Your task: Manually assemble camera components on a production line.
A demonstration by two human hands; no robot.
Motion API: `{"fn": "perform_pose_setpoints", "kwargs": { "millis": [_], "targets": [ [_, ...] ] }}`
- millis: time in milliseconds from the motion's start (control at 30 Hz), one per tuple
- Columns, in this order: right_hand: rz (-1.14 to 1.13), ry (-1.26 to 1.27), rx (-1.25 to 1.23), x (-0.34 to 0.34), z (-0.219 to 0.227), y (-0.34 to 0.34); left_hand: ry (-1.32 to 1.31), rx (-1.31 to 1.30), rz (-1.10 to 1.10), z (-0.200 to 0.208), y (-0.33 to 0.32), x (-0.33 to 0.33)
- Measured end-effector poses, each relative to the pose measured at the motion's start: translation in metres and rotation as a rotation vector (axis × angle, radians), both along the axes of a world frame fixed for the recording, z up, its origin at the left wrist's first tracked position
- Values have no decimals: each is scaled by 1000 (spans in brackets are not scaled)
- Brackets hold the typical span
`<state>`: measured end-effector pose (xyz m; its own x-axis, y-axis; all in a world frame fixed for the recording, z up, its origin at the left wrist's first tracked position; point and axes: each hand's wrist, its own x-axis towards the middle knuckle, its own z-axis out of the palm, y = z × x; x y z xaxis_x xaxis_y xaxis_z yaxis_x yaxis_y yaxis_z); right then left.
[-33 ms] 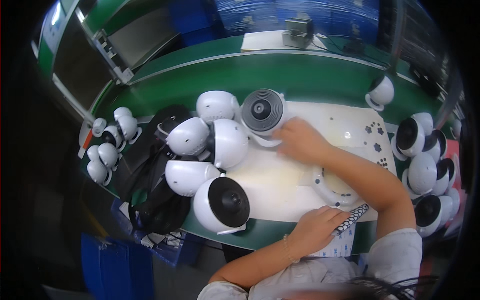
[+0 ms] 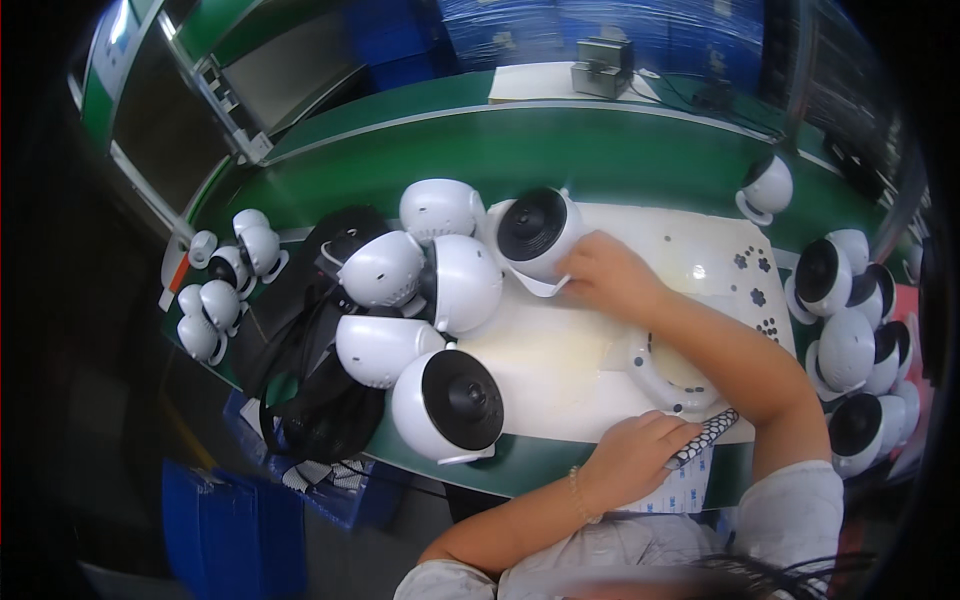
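My right hand (image 2: 610, 275) reaches across a white mat (image 2: 560, 365) and grips the lower rim of a white dome camera (image 2: 535, 230), whose black lens face points up. Near the mat's front edge, my left hand (image 2: 640, 450) lies with curled fingers over a black-and-white patterned object (image 2: 705, 438). A white ring-shaped base (image 2: 670, 375) lies on the mat between my two hands. Left of the mat, several more white dome cameras are crowded together; the nearest one (image 2: 450, 400) shows a black face.
The mat lies on a green table (image 2: 560, 150). A black bag (image 2: 310, 400) sits at the left, with small white cameras (image 2: 225, 285) beyond it. More dome cameras (image 2: 850, 330) are piled at the right, and one stands alone (image 2: 768, 188). A blue crate (image 2: 230, 520) is below.
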<state>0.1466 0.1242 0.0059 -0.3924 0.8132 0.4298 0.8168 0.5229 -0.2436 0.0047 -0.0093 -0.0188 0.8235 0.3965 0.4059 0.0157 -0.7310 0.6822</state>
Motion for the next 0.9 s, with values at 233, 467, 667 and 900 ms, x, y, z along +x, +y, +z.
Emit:
{"fn": "perform_pose_setpoints", "kwargs": {
  "millis": [233,467,667,900],
  "targets": [
    [-369,537,-91,6,63,-64,51,11,4,6,2,-5],
    [-232,623,-283,62,83,-154,-141,-110,25,16,-1,-2],
    [-369,617,-295,75,55,-155,-160,-390,103,20,-5,-2],
    [-67,313,207,51,39,-211,-274,-796,280,18,-6,-7]
  ]
}}
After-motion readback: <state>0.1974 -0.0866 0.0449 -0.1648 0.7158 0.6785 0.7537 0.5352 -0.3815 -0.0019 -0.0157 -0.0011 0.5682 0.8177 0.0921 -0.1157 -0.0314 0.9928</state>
